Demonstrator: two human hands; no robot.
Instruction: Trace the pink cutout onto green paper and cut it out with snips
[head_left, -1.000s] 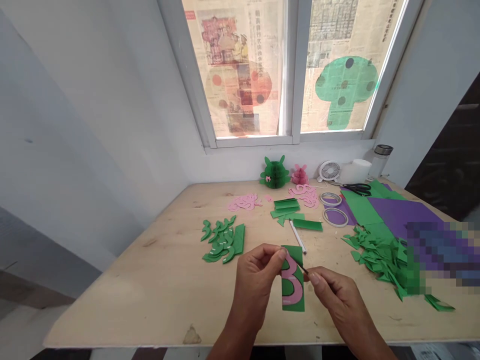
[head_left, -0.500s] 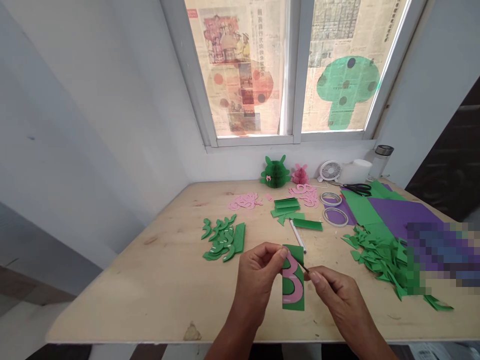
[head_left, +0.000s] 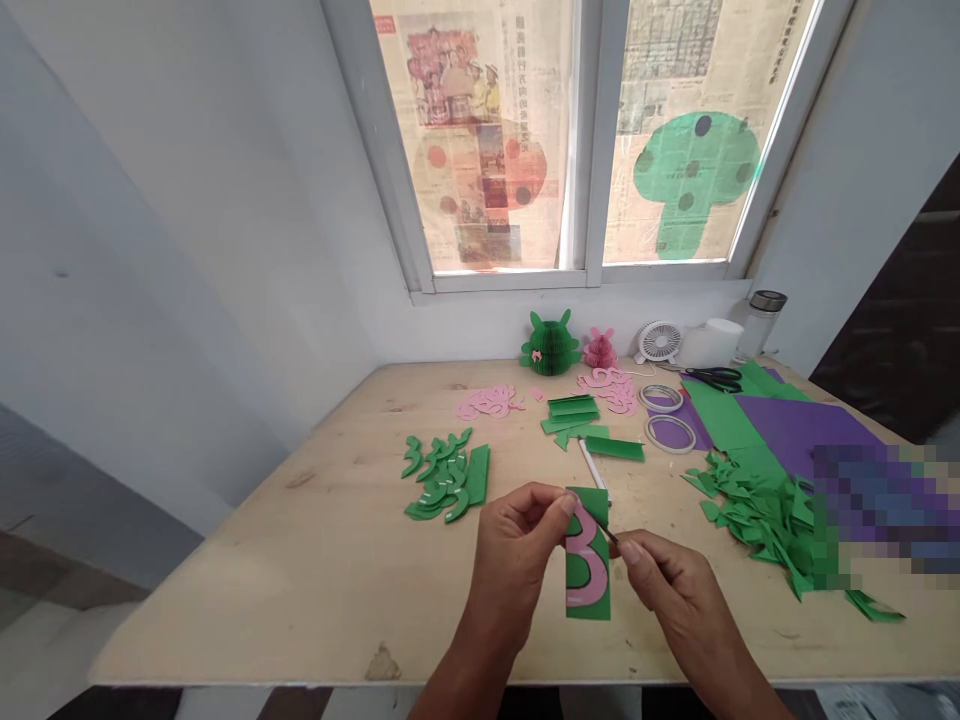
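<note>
My left hand pinches the upper left edge of a green paper strip, with a pink paper cutout lying flat on it. The cutout curves like a 3, and part of its top is under my thumb. My right hand is closed around a slim dark pen. The pen's tip rests at or very near the cutout's upper right edge; I cannot tell if it touches. Both hands are above the front of the wooden table.
Curved green cutouts lie to the left, pink cutouts behind. A white pen, folded green strips and tape rolls sit beyond my hands. Green scraps pile up at right, near black-handled scissors.
Hardly anything differs. The pen tip has shifted very slightly along the cutout's edge, and both hands keep their grip.
</note>
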